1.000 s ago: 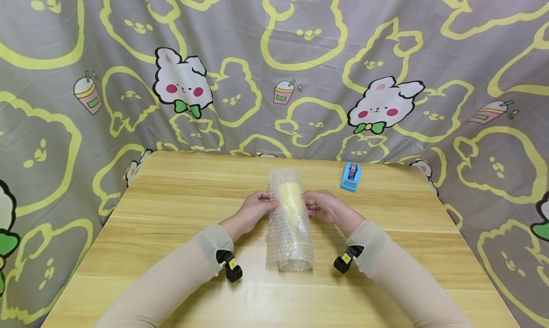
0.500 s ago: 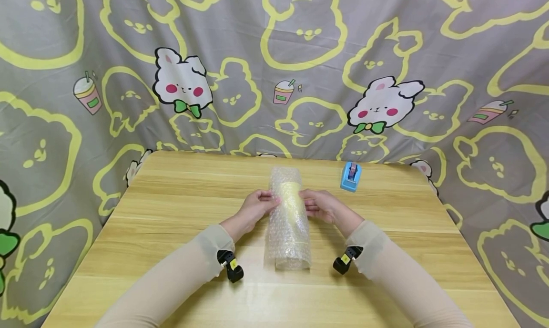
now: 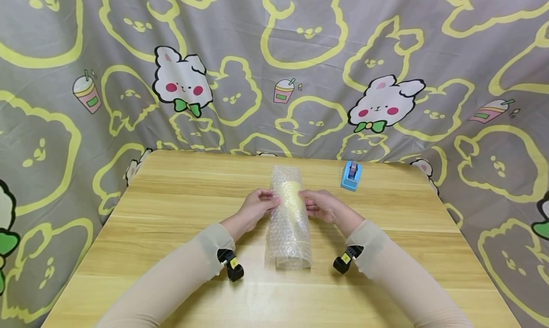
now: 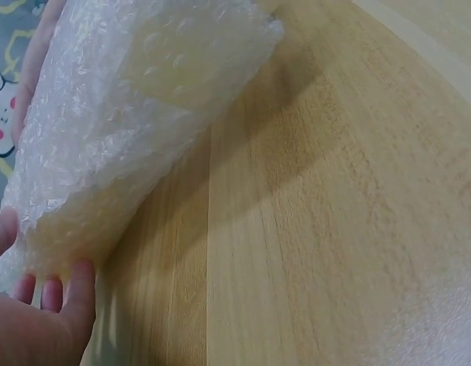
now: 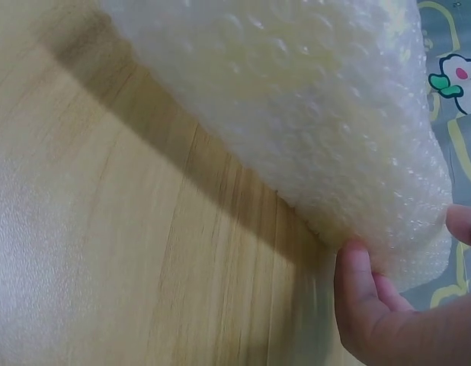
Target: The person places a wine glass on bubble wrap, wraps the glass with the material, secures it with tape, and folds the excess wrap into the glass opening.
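A roll of clear bubble wrap (image 3: 288, 232) lies lengthwise near the middle of the table, with something yellow showing through its layers; what that is I cannot tell. My left hand (image 3: 254, 209) holds its left side, thumb on top and fingers low against the wrap. From the other side my right hand (image 3: 328, 207) grips it the same way. In the left wrist view, fingertips (image 4: 81, 282) press the wrap (image 4: 106, 137) from beneath. The right wrist view has the right hand's thumb and fingers (image 5: 356, 267) around the lower edge of the wrap (image 5: 319, 145).
A blue tape dispenser (image 3: 351, 175) stands at the back right of the wooden table (image 3: 180, 185). Behind and along both sides hangs a grey curtain (image 3: 240, 27) with yellow outlines and rabbit faces. Each wrist carries a small black camera (image 3: 233, 266).
The near end of the bubble-wrap roll has swung slightly left and the roll has turned a little between the hands. Both hands keep their grip in almost the same place.
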The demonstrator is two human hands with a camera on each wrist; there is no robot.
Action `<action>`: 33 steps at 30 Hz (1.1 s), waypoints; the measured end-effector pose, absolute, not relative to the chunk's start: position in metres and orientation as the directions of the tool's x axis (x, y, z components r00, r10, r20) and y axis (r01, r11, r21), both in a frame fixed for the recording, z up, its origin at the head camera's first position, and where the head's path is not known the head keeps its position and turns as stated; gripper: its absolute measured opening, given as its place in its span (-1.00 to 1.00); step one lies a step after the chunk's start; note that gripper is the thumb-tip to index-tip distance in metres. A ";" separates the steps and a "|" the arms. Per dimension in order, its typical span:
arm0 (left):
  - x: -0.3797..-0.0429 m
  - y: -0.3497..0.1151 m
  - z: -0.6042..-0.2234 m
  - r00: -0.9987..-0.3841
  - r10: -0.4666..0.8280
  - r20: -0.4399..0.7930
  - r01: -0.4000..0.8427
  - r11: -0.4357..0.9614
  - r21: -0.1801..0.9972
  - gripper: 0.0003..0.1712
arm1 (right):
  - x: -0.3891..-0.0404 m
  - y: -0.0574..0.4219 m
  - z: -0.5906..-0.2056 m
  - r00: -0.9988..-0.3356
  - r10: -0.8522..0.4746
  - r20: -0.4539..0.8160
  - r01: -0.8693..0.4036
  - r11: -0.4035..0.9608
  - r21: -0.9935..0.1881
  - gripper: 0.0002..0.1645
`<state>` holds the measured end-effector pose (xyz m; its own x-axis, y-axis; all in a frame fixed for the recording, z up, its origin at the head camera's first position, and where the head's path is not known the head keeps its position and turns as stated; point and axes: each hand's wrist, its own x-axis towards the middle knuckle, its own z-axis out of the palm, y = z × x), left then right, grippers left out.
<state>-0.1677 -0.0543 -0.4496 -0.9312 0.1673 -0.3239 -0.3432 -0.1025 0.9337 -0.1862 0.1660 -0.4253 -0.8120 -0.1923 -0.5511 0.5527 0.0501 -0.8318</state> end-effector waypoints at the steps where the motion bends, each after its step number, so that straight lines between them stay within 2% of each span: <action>1: -0.168 -0.054 -0.450 -0.930 0.170 -0.325 -0.345 -0.105 0.933 -0.49 | -0.186 0.166 -0.425 -0.811 -0.191 -0.552 0.554 0.051 -0.831 -0.48; 6: -0.168 -0.055 -0.450 -0.924 0.176 -0.339 -0.362 -0.122 0.924 -0.48 | -0.187 0.166 -0.425 -0.811 -0.187 -0.555 0.556 0.052 -0.830 -0.49; 14: -0.169 -0.053 -0.453 -0.923 0.190 -0.334 -0.361 -0.127 0.924 -0.34 | -0.186 0.166 -0.426 -0.810 -0.184 -0.557 0.558 0.049 -0.828 -0.53; 33: -0.166 -0.052 -0.452 -0.893 0.265 -0.364 -0.403 -0.109 0.909 -0.35 | -0.186 0.168 -0.427 -0.811 -0.184 -0.555 0.559 0.032 -0.828 -0.55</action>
